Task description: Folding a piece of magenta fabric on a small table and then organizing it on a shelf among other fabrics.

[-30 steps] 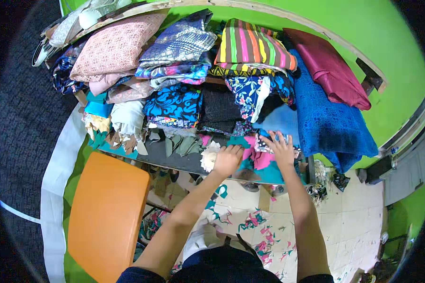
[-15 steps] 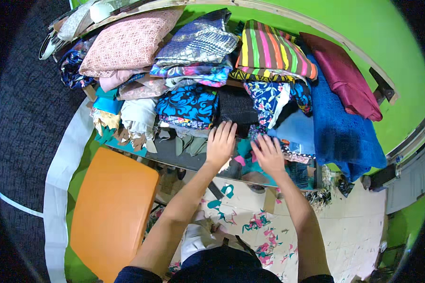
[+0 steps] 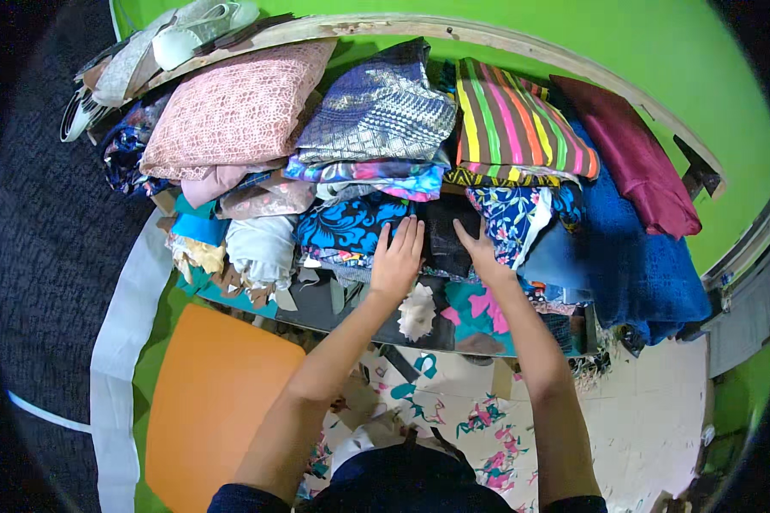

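Both hands reach forward to the stacks of folded fabric on a dark shelf. My left hand (image 3: 397, 261) lies with its fingers stretched out, on the right end of a black-and-blue patterned folded fabric (image 3: 338, 224). To its right, a folded black fabric (image 3: 443, 231) sits between my two hands. My right hand (image 3: 486, 255) is at the right side of the black fabric, thumb spread away from the fingers, beside a navy floral fabric (image 3: 506, 218). Some of its fingertips are hard to make out. Neither hand visibly grips anything.
Above lie a pink patterned fabric (image 3: 239, 107), a striped fabric (image 3: 522, 124) and a maroon fabric (image 3: 629, 158). A blue fabric (image 3: 650, 274) hangs at right. Teal and pink scraps (image 3: 479, 312) and a cream scrap (image 3: 417, 313) lie along the shelf front. An orange panel (image 3: 214, 402) stands left.
My right hand has moved up from above the scraps to the black fabric. My left hand stays beside it, fingers still stretched. The view has shifted, and more of the scraps shows.
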`<state>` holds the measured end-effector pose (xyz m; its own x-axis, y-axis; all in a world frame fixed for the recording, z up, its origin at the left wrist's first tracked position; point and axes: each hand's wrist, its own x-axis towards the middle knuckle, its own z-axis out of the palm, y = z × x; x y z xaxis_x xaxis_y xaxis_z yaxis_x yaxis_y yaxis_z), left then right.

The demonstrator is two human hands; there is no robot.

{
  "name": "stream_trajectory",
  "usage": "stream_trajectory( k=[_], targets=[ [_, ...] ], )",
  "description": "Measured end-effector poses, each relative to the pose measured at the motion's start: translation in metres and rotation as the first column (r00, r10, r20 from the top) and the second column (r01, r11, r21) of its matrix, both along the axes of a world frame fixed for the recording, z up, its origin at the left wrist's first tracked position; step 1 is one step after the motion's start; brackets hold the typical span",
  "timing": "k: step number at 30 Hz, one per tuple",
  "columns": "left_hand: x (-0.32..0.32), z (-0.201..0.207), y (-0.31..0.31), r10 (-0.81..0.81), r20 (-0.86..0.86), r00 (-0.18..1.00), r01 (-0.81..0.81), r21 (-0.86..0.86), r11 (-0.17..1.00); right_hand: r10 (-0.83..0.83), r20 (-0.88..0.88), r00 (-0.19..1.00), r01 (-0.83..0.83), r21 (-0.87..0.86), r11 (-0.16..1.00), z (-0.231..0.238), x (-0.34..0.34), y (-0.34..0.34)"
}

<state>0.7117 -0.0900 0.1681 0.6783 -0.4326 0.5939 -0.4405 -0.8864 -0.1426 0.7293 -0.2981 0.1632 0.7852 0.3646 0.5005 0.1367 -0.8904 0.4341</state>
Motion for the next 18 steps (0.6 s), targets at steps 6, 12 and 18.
stream_trajectory(
  k=[6, 12, 18],
  targets=[
    [0.015, -0.010, 0.018, -0.010, 0.096, 0.995, 0.000, 0.107, 0.994, 0.126, 0.187, 0.974, -0.185, 0.346, 0.920, -0.002, 0.030, 0.015],
    [0.019, -0.009, 0.017, -0.098, 0.112, 0.989, 0.086, 0.104, 0.991, 0.005, 0.114, 0.993, -0.058, 0.469, 0.881, 0.005, 0.031, 0.016],
    [0.026, -0.005, 0.014, -0.183, 0.097, 0.978, 0.179, 0.047, 0.983, -0.193, -0.237, 0.952, 0.271, 0.363, 0.891, 0.003, -0.014, 0.047]
  ],
)
